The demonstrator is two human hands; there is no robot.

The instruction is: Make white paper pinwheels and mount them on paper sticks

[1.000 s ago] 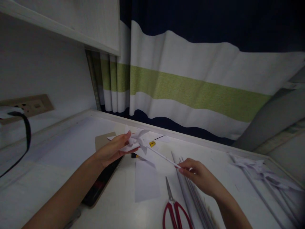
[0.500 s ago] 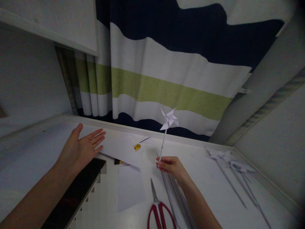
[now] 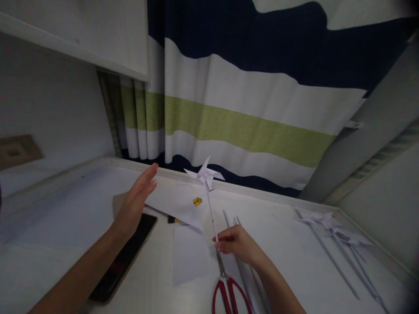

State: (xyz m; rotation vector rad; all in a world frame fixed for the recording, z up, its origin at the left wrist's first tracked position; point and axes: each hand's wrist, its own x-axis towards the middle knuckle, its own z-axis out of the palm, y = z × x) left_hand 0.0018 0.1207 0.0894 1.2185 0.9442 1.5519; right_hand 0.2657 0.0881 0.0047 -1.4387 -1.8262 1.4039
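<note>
My right hand [image 3: 234, 244] pinches the lower end of the stick of a white paper pinwheel [image 3: 205, 176], which points up and leans to the left. My left hand [image 3: 135, 203] is raised above a black phone [image 3: 126, 257], fingers stretched out with nothing in them. Red-handled scissors [image 3: 223, 279] lie below my right hand, their tips partly hidden by it. Beside them, partly under my right forearm, are several grey-white rods [image 3: 244, 270]. Between my hands lie white paper sheets [image 3: 190, 255].
Several more paper pinwheels [image 3: 327, 222] on sticks lie at the right. A small yellow-and-black item [image 3: 197, 201] rests near the back, and a yellow-and-black tool [image 3: 172, 219] is partly under paper. A striped curtain [image 3: 242, 122] hangs behind the desk; a cabinet [image 3: 75, 35] overhangs the left.
My right hand has lowered slightly and the pinwheel has swung from leaning right to leaning left. My left hand has turned from palm-up to edge-on. The view has shifted left.
</note>
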